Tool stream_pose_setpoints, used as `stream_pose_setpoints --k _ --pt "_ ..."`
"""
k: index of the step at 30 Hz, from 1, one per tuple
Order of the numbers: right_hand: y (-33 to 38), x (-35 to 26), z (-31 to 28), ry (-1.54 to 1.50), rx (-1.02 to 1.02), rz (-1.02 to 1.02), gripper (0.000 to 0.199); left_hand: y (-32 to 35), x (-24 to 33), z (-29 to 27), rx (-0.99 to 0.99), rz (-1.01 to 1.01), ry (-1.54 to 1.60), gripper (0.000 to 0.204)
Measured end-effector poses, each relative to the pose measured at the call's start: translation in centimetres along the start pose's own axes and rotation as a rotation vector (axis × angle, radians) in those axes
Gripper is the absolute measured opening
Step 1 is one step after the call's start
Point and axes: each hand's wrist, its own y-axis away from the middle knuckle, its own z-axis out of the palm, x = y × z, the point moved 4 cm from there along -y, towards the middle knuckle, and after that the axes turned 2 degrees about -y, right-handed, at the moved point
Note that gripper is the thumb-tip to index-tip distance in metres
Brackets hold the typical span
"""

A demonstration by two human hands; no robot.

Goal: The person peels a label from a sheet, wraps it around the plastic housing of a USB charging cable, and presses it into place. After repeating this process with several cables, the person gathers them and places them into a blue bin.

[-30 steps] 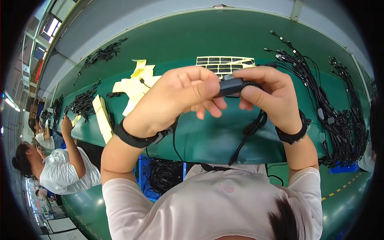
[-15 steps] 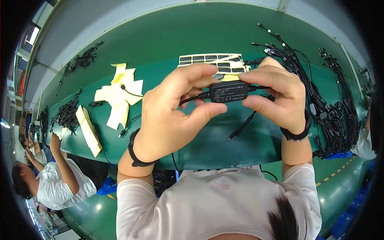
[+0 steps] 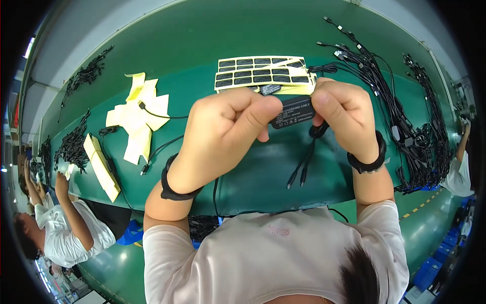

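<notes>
Between my two hands is the black rectangular box of a charging cable (image 3: pixel 293 112), its labelled face turned up toward me. My left hand (image 3: pixel 230 129) is closed on the box's left end, with the thumb over the printed face. My right hand (image 3: pixel 347 114) grips the right end, thumb on top and fingers curled behind. Part of the box is covered by both thumbs. Black cable ends with connectors (image 3: pixel 304 164) hang below my right hand. Just beyond my hands lie yellow sheets of black labels (image 3: pixel 260 71), with a loose dark label piece (image 3: pixel 270 89) at their near edge.
Crumpled yellow backing paper (image 3: pixel 136 116) and a folded yellow strip (image 3: pixel 101 167) lie to the left on the green table (image 3: pixel 243 190). Black cable bundles (image 3: pixel 76 144) rest farther left. A large heap of cables (image 3: pixel 405 137) covers the right side. Another person (image 3: pixel 76 228) sits at the left.
My thumbs have moved from the box's edges onto its face at both ends, covering more of it. My view has shifted slightly, and more of the label sheets shows.
</notes>
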Motion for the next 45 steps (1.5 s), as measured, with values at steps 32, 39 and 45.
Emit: stream_pose_setpoints --k 32,39,45 --pt "-1.0 -0.4 -1.3 0.143 -0.019 -0.324 0.04 0.4 0.6 -0.3 0.083 0.426 -0.068 0.051" --pt "-0.9 -0.7 -1.4 0.105 -0.023 -0.327 0.038 0.3 0.3 -0.4 0.11 0.472 -0.057 0.041" --pt "-0.7 -0.9 -1.4 0.113 -0.028 -0.357 0.037 0.2 0.1 -0.3 0.099 0.441 0.005 0.043"
